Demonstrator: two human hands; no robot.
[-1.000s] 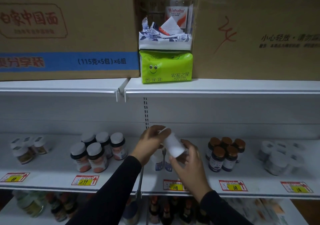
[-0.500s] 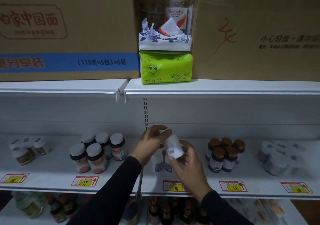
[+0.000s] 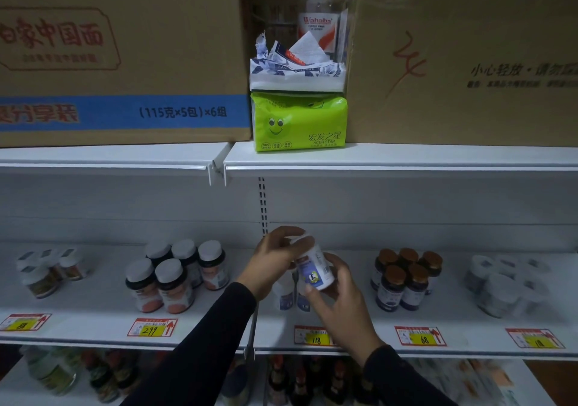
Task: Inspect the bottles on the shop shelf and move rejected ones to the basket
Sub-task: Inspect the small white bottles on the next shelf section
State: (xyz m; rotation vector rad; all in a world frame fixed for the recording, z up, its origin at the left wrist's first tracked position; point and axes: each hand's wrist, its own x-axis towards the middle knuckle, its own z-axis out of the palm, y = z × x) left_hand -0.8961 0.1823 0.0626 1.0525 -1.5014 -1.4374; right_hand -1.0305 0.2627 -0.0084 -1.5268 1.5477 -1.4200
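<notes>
Two hands: left hand (image 3: 271,261) curled round cap end, right hand (image 3: 336,293) cupping base of white bottle (image 3: 313,270).
Handling: probably light, rigid, smooth plastic; grip the body.

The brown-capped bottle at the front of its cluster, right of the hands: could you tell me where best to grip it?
Probably around the brown-capped bottle just below its cap, coming from the front. It stands upright in the front row with the open shelf edge before it, while its neighbours crowd its back and right side.
</notes>
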